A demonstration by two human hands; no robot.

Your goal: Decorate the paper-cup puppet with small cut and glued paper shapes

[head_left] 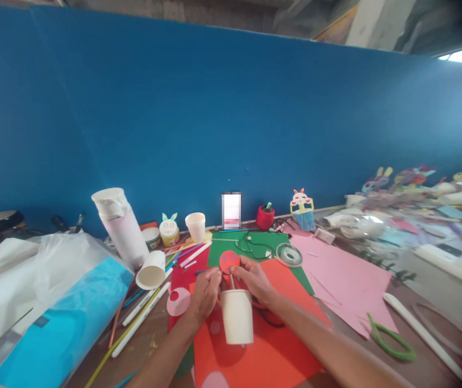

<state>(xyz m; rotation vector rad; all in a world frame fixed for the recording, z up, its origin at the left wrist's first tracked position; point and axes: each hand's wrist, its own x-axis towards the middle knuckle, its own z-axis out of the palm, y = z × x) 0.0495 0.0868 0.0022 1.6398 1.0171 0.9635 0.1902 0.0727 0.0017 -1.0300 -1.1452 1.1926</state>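
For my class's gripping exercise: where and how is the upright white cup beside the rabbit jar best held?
Probably around the upper wall of the white cup, coming from above and the right: it stands upright, tapers toward its base, and the rabbit jar neighbours its left.

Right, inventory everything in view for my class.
Round paper face: 1, red, centre
Plain paper cups: 3+, white, centre/left
Paper sheets: several, red/green/pink, table
Fuzzy loop: 1, green, right
Round tape roll: 1, pale, centre-right
Paper rabbit crafts: 2+, mixed, back
Round pot: 1, red, back
Tall cylinder: 1, whitish, left
Plastic wrapping: uncounted, clear/blue, left
Slim sticks: several, mixed, left
Pixelated rectangle: 1, white, back
Blurred clutter: uncounted, mixed, right
Partition: 1, blue, back
Left hand, right hand: 2, bare, centre
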